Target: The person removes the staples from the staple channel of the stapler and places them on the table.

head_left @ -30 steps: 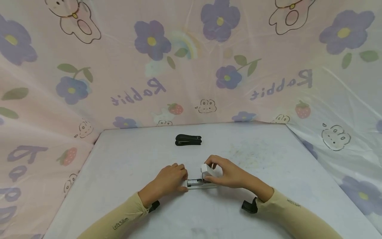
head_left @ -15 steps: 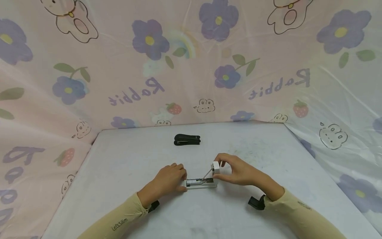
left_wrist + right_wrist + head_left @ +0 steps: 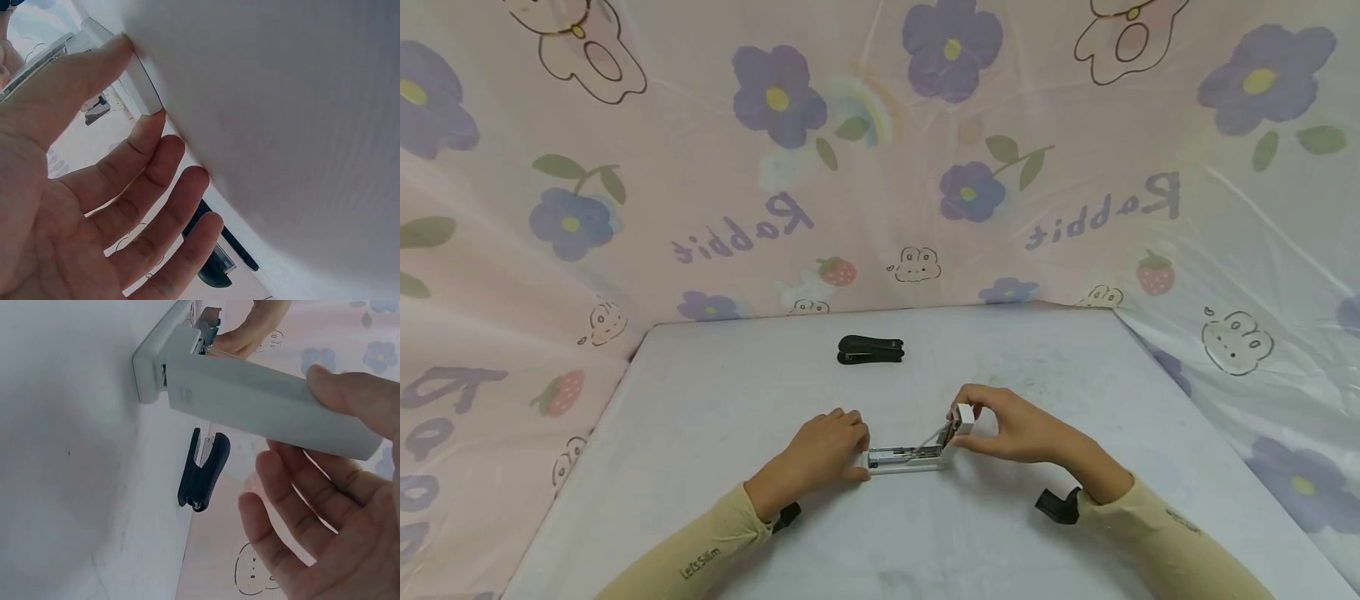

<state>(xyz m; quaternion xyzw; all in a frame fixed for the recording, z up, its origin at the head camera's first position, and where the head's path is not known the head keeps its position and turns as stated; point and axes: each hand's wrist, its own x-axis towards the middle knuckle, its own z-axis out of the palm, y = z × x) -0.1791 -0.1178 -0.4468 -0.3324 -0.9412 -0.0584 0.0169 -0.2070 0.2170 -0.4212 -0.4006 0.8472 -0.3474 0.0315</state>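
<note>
A white stapler stands on the table with its top swung far back. Its base (image 3: 906, 469) lies flat, the metal staple channel bared, and a thin rod slants up from the channel to the raised cover (image 3: 250, 403). My left hand (image 3: 829, 450) pinches the base's left end between thumb and index finger; in the left wrist view the other fingers (image 3: 156, 244) stretch out beside it. With thumb and fingers, my right hand (image 3: 1011, 427) grips the cover near its free end, holding it up past the base's right end.
Farther back on the white table (image 3: 737, 375) lies a black stapler (image 3: 870, 350), beyond both hands. A printed curtain (image 3: 880, 183) with flowers and rabbits rises behind the table and along its sides.
My right hand has moved right, swinging the stapler's cover farther back from the base and baring more of the channel. The left hand keeps its place at the base's end.
</note>
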